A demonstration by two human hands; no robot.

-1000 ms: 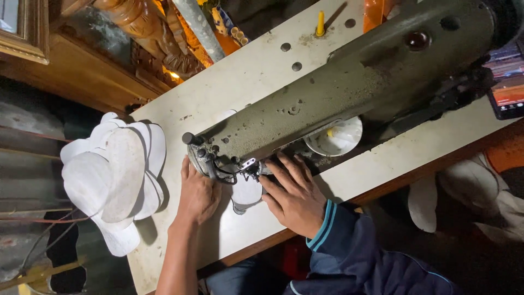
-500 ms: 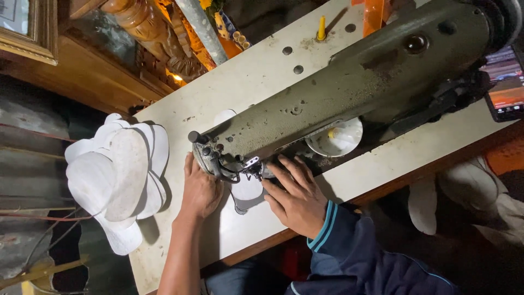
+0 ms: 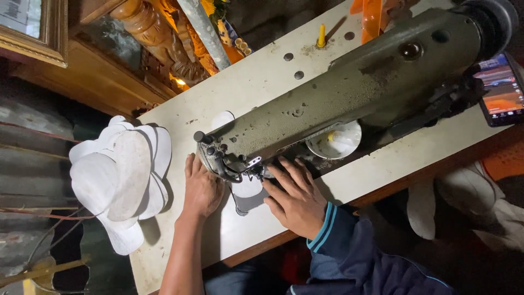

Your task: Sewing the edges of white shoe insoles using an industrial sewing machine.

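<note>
Both hands press a white sole-shaped piece point(image 3: 246, 187) flat under the sewing machine point(image 3: 349, 98) head. The left hand point(image 3: 201, 188) lies flat, fingers together; the right hand point(image 3: 295, 196) spreads its fingers beside the needle (hidden), which could catch 1 fingertip if the piece slips.

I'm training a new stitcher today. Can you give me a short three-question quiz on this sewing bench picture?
1. True or false: both hands lie flat on the white piece under the needle.
2. Where is the stack of white pieces? A: beyond the left hand, at the table edge. B: beside the phone.
3. Which hand wears a dark sleeve with teal trim?

Key: 1 true; 2 A; 3 the right hand.
</note>
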